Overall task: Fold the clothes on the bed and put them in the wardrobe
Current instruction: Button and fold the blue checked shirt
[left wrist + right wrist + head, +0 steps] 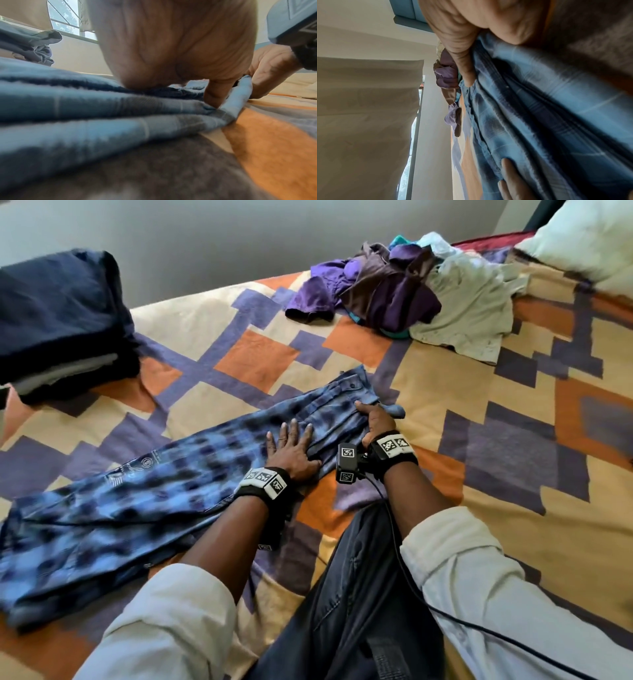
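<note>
My left hand pressed flat, fingers straight, on the blue plaid shirt lying along the bed; my right hand pinched its edge. Smoothing outward first should keep folds crisp.

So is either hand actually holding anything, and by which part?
The right hand grips the blue plaid trousers at the waistband end, fingers curled round the edge. The left hand only presses flat on them.

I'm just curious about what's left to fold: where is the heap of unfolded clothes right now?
In the head view the heap of unfolded clothes lies at the far right of the bed, beside the white pillow and beyond the blue checked trousers.
</note>
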{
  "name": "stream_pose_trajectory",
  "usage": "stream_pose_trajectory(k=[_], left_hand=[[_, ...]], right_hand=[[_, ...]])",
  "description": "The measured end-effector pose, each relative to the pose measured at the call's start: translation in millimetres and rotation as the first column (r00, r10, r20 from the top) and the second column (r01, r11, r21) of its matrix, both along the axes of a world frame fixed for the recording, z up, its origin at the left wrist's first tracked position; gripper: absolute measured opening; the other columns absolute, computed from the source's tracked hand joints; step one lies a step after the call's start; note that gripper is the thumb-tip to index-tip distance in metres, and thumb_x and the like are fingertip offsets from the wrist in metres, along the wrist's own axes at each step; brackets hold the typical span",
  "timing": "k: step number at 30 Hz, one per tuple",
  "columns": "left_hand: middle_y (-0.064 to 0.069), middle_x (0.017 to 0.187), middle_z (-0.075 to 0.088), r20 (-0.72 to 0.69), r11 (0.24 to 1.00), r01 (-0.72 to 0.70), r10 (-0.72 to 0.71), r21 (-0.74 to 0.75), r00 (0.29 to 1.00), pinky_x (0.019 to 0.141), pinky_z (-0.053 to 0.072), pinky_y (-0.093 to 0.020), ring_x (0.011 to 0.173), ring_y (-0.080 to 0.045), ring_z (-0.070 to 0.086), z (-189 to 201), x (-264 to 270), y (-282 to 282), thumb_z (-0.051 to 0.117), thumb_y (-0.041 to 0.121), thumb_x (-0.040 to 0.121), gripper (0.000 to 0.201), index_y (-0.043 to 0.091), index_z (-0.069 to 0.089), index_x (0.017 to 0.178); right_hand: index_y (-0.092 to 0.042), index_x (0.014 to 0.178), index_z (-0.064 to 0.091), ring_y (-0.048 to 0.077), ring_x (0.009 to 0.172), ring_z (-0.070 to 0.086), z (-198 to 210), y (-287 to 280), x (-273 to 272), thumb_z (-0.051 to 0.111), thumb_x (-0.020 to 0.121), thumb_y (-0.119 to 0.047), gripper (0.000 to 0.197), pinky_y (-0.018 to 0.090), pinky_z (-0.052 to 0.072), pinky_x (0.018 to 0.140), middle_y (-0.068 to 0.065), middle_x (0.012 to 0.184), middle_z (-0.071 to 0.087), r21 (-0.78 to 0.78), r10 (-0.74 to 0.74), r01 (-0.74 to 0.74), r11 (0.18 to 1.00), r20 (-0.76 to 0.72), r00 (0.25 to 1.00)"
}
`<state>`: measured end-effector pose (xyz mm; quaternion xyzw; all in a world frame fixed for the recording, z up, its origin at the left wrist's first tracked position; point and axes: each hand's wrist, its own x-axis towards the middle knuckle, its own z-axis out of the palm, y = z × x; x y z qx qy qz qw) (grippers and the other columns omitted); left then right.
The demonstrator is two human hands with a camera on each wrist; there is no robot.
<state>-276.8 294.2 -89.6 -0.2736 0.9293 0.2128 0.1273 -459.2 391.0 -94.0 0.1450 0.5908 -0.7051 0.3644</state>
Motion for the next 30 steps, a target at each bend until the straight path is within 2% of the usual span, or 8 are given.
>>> stream_pose_trajectory(k=[4,7,14,17,20,23,26,30], left_hand=[[-0.005,0.165,-0.010,-0.085,0.998,-0.026,0.031,0.061,0.996,0.118,-0.018,-0.049,0.151,-0.023,-0.014,4,5,-8,0.056,0.050,0.092,0.087,0.029,0.004,0.158],[-0.011,0.163,0.019,-0.278,0.981,-0.108,0.150,0.160,0.949,0.121,0.007,-0.040,0.151,-0.025,0.016,17,15,-12,0.051,0.039,0.100,0.066,0.014,0.024,0.155],[-0.021,0.099,0.066,-0.474,0.682,-0.388,0.720,0.621,0.507,0.075,0.049,-0.038,0.086,-0.033,0.063,40,88,-51,0.041,0.033,0.103,0.029,0.018,0.061,0.090],[-0.009,0.074,0.061,-0.183,0.234,-0.304,0.965,0.924,0.187,0.051,0.052,-0.028,0.058,-0.022,0.061,40,130,-67,0.034,0.030,0.107,0.033,0.016,0.054,0.085],[-0.008,0.067,0.071,-0.013,0.023,-0.140,0.997,0.990,0.075,0.043,0.051,-0.023,0.050,-0.016,0.066,37,166,-65,0.028,0.047,0.106,0.053,0.011,0.063,0.088],[-0.015,0.067,0.070,0.035,-0.022,-0.099,0.991,0.995,0.132,0.043,0.054,-0.028,0.051,-0.023,0.067,35,180,-57,0.041,0.049,0.102,0.057,0.009,0.072,0.077],[-0.027,0.112,0.068,0.019,0.012,-0.164,0.982,0.986,0.185,0.078,0.058,-0.058,0.097,-0.041,0.069,35,180,-56,0.068,0.037,0.088,0.050,-0.002,0.063,0.120],[-0.017,0.101,0.071,-0.192,0.247,-0.392,0.966,0.886,0.175,0.080,0.057,-0.046,0.085,-0.028,0.068,29,178,-66,0.075,0.011,0.080,0.031,0.001,0.066,0.108]], right_hand=[[0.002,0.108,0.068,0.041,0.090,0.070,39,0,27,0.077,0.069,-0.003,0.041,0.055,0.056,0.081,0.018,0.102,0.072,-0.021,-0.110,0.109,0.994,-0.055,0.992],[0.002,0.100,0.068,0.033,0.085,0.070,76,-1,56,0.074,0.075,0.001,0.026,0.044,0.058,0.075,0.013,0.095,0.072,-0.066,-0.185,0.175,0.982,-0.194,0.964],[-0.014,0.082,0.069,0.011,0.071,0.064,119,-36,160,0.074,0.077,-0.018,0.009,0.031,0.054,0.063,-0.002,0.079,0.070,0.032,0.068,-0.065,0.997,-0.729,0.681],[-0.014,0.090,0.068,0.025,0.081,0.064,86,-48,211,0.071,0.074,-0.029,0.022,0.042,0.051,0.069,0.013,0.088,0.070,0.392,0.540,-0.433,0.812,-0.785,0.303],[-0.010,0.127,0.058,0.028,0.120,0.054,57,-40,241,0.080,0.073,-0.042,0.067,0.035,0.043,0.101,0.015,0.130,0.059,0.786,0.862,-0.564,0.253,-0.448,-0.238],[-0.008,0.117,0.067,0.015,0.109,0.061,55,-28,240,0.076,0.084,-0.024,0.038,0.023,0.044,0.096,0.007,0.120,0.067,0.608,0.822,-0.694,0.385,-0.567,-0.041],[-0.008,0.101,0.073,0.010,0.091,0.063,57,-25,215,0.072,0.086,-0.013,0.016,0.015,0.044,0.081,0.006,0.100,0.073,0.484,0.679,-0.559,0.674,-0.704,0.208],[-0.013,0.090,0.076,0.010,0.084,0.067,55,-31,199,0.070,0.082,-0.011,0.010,0.019,0.050,0.081,0.000,0.091,0.075,0.568,0.666,-0.396,0.721,-0.726,0.171]])
